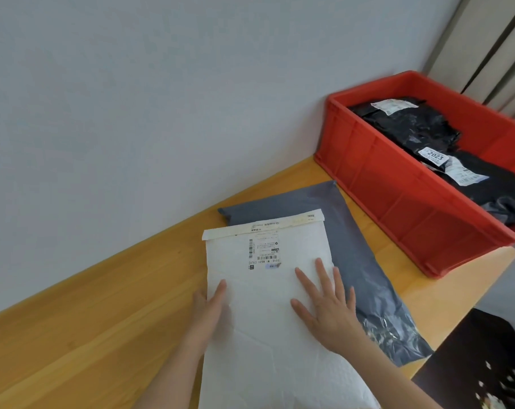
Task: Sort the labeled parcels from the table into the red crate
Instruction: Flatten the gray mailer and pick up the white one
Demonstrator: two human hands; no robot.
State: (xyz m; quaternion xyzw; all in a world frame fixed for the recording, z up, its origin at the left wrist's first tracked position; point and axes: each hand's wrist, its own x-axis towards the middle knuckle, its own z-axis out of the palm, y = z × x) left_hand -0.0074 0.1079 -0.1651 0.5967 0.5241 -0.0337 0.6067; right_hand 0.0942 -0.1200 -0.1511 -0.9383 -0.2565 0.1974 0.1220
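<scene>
A large white padded mailer point(268, 290) with a shipping label near its top lies on the wooden table point(88, 320). My right hand point(327, 308) rests flat on it with fingers spread. My left hand point(209, 311) holds its left edge, thumb on top and the other fingers hidden underneath. A grey poly parcel point(359, 261) lies partly under the mailer, reaching right. The red crate point(398, 196) stands at the table's far right and holds several black labeled parcels point(421, 131).
A pale wall runs along the table's far edge. A dark printed item point(480, 364) lies at the lower right by the table's corner. Beige vertical panels stand behind the crate.
</scene>
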